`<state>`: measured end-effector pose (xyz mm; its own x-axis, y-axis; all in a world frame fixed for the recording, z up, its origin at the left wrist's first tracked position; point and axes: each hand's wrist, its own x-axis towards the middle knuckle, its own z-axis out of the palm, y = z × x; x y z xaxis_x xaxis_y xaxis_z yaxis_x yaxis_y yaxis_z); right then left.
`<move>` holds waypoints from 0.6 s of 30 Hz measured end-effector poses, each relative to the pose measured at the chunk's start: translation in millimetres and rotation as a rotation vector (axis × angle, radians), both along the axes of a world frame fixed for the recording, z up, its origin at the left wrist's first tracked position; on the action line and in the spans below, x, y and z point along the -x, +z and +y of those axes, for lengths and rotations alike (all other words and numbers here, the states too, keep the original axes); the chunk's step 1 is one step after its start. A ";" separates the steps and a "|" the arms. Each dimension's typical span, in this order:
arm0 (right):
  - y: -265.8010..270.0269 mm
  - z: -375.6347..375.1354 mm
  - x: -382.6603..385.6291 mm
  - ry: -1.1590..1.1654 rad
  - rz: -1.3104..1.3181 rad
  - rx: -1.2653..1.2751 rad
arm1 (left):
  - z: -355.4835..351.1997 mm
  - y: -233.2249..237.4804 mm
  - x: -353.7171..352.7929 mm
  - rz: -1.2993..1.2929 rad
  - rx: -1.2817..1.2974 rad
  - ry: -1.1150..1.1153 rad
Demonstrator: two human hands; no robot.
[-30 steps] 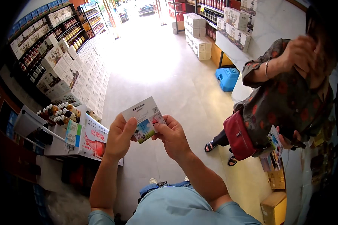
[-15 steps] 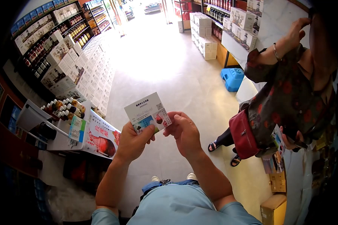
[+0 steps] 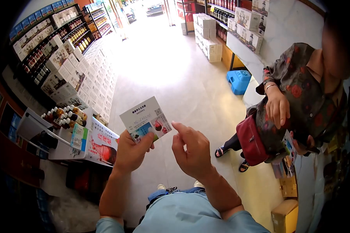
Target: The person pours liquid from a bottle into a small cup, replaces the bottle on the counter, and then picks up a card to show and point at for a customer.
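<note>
My left hand [image 3: 131,153] grips a white printed card [image 3: 140,111] by its lower edge, thumb on top of it. The card has dark printed text, a line of handwriting, a small QR code and coloured pictures along the bottom. Just to the right is my right hand [image 3: 192,151], holding nothing. Its index finger stretches toward the card's right edge, while the other fingers are loosely curled.
At right stands a person [image 3: 295,85] with a red bag [image 3: 252,139], holding leaflets [image 3: 289,146]. Small bottles [image 3: 68,115] stand on a display table [image 3: 79,155] at left. Stacked white boxes [image 3: 93,83] line the left side. A blue container [image 3: 239,81] sits on the floor.
My right hand has let go of the card's right edge and drawn back, index finger extended. The card has shifted left in my left hand. The other person's raised hand has come down.
</note>
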<state>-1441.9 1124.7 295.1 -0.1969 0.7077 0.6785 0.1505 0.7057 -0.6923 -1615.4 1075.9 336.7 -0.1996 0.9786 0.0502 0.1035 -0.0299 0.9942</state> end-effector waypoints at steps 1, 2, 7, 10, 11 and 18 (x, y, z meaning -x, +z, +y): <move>1.2 2.5 0.7 -0.016 -0.001 -0.021 | 0.5 -0.8 0.8 -0.006 0.001 -0.003; 2.9 5.5 1.6 -0.031 -0.002 -0.045 | 1.0 -1.4 1.5 -0.012 0.000 -0.004; 1.8 28.8 8.1 0.053 0.092 -0.053 | 5.8 0.6 -1.4 -0.013 -0.027 0.029; 1.4 33.6 10.2 0.122 0.092 -0.008 | 7.2 3.2 1.5 0.009 0.014 0.025; 1.8 34.9 11.7 0.139 0.090 0.007 | 7.4 4.2 3.6 0.015 0.037 0.013; 1.3 35.4 17.4 0.156 0.112 0.034 | 8.2 3.2 2.4 -0.005 -0.001 -0.003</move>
<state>-1459.3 1160.1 296.4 -0.2304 0.6971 0.6789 -0.0387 0.6906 -0.7222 -1617.8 1084.1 339.9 -0.1973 0.9791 0.0502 0.0988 -0.0311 0.9946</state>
